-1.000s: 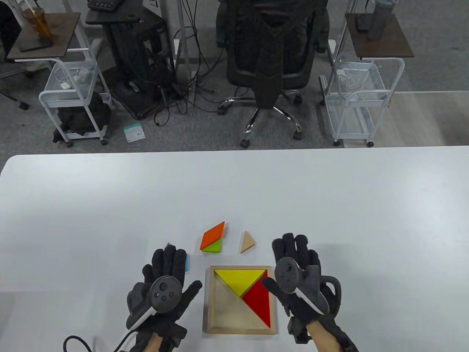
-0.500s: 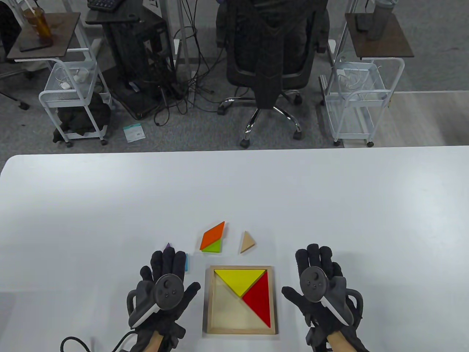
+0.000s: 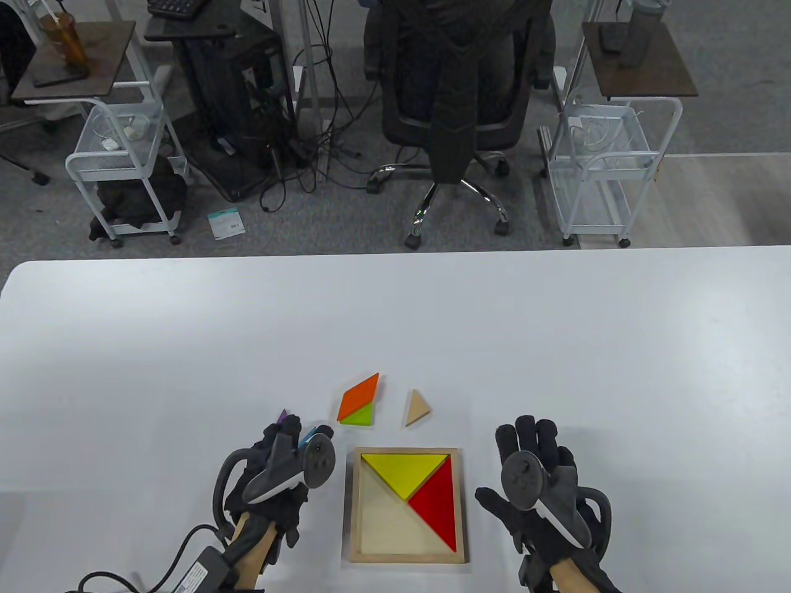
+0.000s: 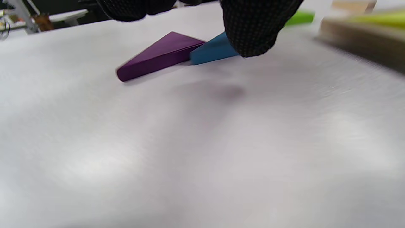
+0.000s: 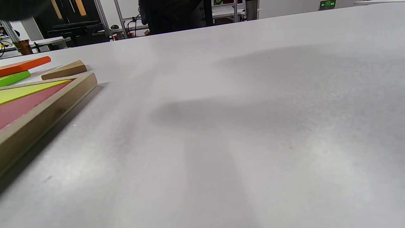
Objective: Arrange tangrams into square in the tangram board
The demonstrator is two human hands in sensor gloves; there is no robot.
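On the table view: left hand has rolled onto its edge since half a second ago, when it lay flat, palm down; its fingers now curl down over the blue piece and the purple piece, both just past the fingertips and mostly hidden; right hand has barely shifted, fingers straight and slightly spread, holding nothing, resting just right of the tangram board; board holds the yellow triangle and the red triangle, its lower-left half bare; orange piece on the green piece and the wooden triangle lie beyond the fingers of both hands, untouched.

Left wrist view: a fingertip sits on or against the blue piece, which touches the purple piece to its left; whether it is pinched I cannot tell; frame blurred.

Right wrist view: no fingers visible; board rim and loose pieces off to the left.

Judgement: the roll suggests a pick-up of the blue piece is starting; five pieces remain to place.
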